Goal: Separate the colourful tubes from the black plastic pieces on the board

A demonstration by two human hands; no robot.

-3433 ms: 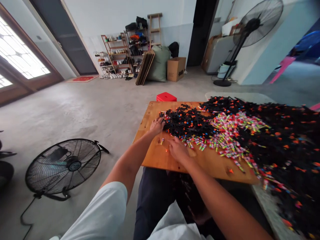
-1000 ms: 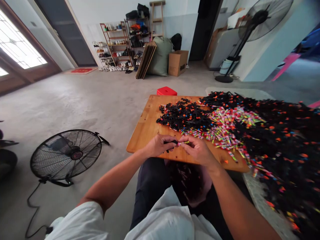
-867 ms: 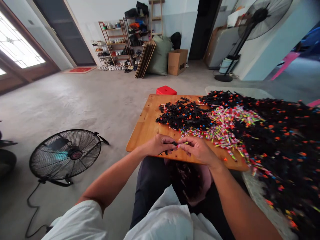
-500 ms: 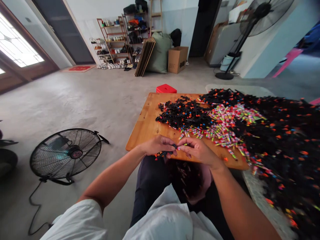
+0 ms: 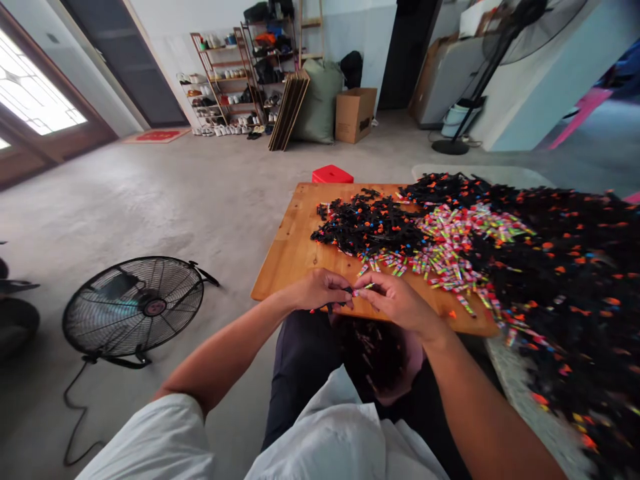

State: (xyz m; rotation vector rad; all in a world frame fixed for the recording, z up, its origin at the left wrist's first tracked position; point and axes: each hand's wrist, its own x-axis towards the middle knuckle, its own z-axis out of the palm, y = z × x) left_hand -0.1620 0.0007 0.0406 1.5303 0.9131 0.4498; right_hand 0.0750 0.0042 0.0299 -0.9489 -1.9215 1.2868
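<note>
My left hand (image 5: pixel 316 291) is closed around a black plastic toy piece (image 5: pixel 330 307), small and partly hidden by the fingers; a red tip shows below the hand. Facing it, my right hand (image 5: pixel 395 300) pinches a small tube with a colourful printed wrapper (image 5: pixel 356 293) against the toy piece's end. Both hands meet over the front edge of the wooden table (image 5: pixel 285 267). Behind them lie a heap of similar black pieces (image 5: pixel 367 227) with orange and blue bits, and a pile of wrapped tubes (image 5: pixel 450 247).
A pinkish tub (image 5: pixel 414 360) with dark pieces inside stands between my knees. A larger black heap (image 5: pixel 575 267) spreads along the right. A floor fan (image 5: pixel 135 307) is at left, a red stool (image 5: pixel 333 175) beyond the table, and a stand fan (image 5: pixel 480 87) farther back.
Earlier, my left hand was at the black heap and my right hand near a loose tube on the table. Both came together at the front edge; lately the toy piece has shifted slightly in my fingers.
</note>
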